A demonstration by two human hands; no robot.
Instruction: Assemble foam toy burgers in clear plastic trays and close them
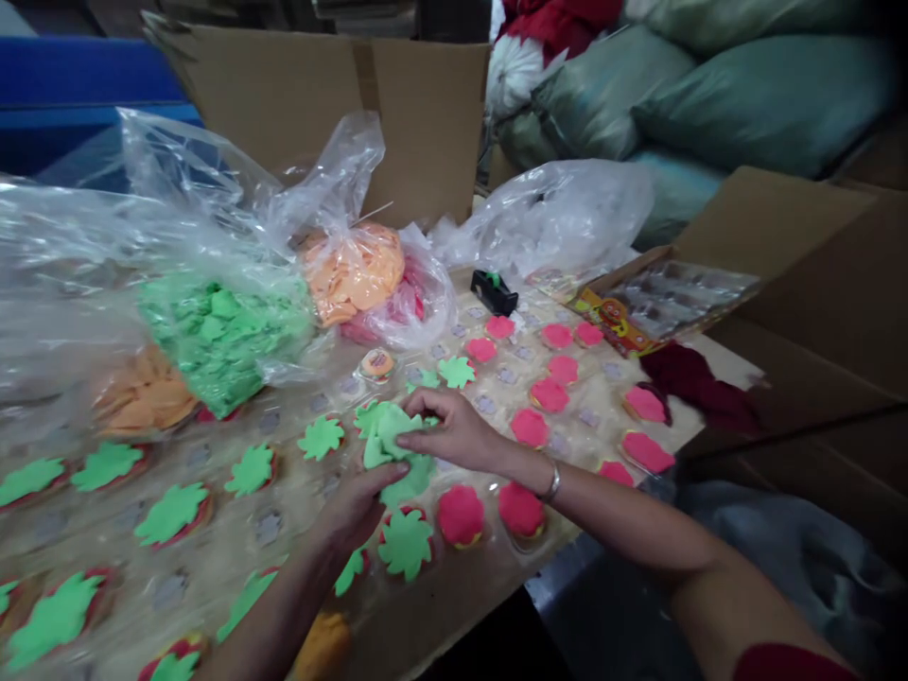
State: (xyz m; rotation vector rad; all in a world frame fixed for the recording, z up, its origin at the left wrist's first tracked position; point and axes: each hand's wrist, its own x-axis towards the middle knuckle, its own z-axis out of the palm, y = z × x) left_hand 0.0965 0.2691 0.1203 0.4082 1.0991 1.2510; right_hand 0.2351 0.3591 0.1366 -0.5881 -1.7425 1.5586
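Observation:
Above the table, my left hand [365,497] is closed around a small stack of thin, soft green leaf-shaped pieces [390,430], thumb on top. My right hand [454,430] pinches the upper part of the same stack between thumb and fingers. Below my hands lies a green wavy-edged piece [406,544] on a red layer. A pink round piece [461,515] on a yellowish base sits to its right. More green-topped stacks [174,514] spread to the left, and pink-topped ones [549,394] to the right. My fingers hide part of the stack they hold.
Clear plastic bags hold green pieces [219,326] and orange pieces [358,270] at the back left. A black tape dispenser [495,292] stands behind my hands. An open printed box [624,317] and dark red cloth [699,388] are at right. Large cardboard [426,113] rises behind.

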